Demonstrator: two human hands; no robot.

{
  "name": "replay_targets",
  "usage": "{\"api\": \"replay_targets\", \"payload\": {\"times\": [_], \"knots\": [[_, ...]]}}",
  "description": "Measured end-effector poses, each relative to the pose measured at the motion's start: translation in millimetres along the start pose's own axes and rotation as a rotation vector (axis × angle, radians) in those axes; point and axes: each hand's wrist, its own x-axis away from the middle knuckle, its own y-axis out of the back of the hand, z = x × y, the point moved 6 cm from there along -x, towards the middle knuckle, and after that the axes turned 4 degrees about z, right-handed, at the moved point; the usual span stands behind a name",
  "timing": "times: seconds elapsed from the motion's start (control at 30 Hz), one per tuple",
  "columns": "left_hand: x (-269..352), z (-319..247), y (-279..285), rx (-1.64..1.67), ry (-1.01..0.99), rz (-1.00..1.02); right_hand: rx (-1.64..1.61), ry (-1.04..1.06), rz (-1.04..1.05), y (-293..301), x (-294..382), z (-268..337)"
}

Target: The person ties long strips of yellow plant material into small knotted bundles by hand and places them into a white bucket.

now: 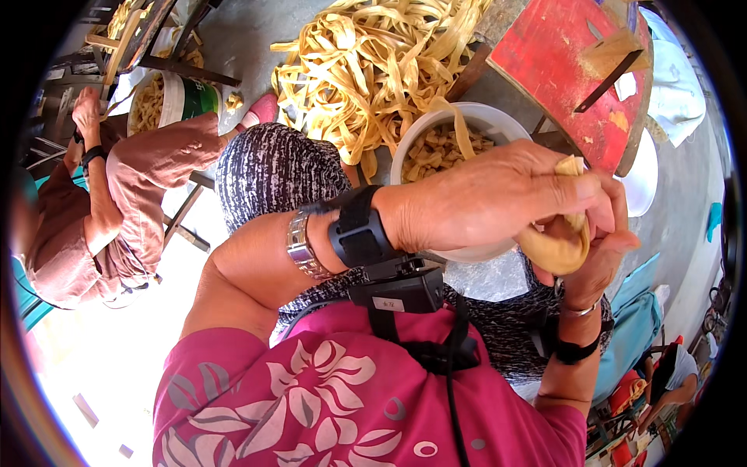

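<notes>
My left hand [496, 195], back side up, reaches to the right and pinches a pale yellow, flat plant-like strip [554, 251] bent into a loop. My right hand [607, 248] meets it from the right, with its fingers curled around the same looped strip, partly hidden behind the left fingers. A length of strip [461, 131] passes above a white bucket [402, 160] and behind my left hand. Inside the bucket lie many short folded yellow pieces [429, 154].
Ahead lies a large heap of long yellow strips [362, 70]. A red-topped stool or small table [560, 64] with a dark blade-like piece [610, 82] stands at upper right. A seated person [117, 216] is at left, beside another bucket [175, 102] of pieces.
</notes>
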Motion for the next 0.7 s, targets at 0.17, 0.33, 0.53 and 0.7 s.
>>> {"api": "replay_targets", "payload": {"times": [0.17, 0.33, 0.53, 0.7], "knots": [[0, -4, 11, 0.288, -0.116, 0.06, -0.042, 0.076, -0.095, 51, 11, -22], [8, -2, 21, 0.13, -0.127, -0.1, 0.062, 0.028, 0.156, 32, 12, -23], [7, 7, 11, -0.25, -0.119, -0.129, -0.229, -0.212, 0.492, -16, 20, -19], [10, 8, 25, -0.37, -0.085, -0.337, -0.049, -0.194, 0.45, -16, 13, -16]]}}
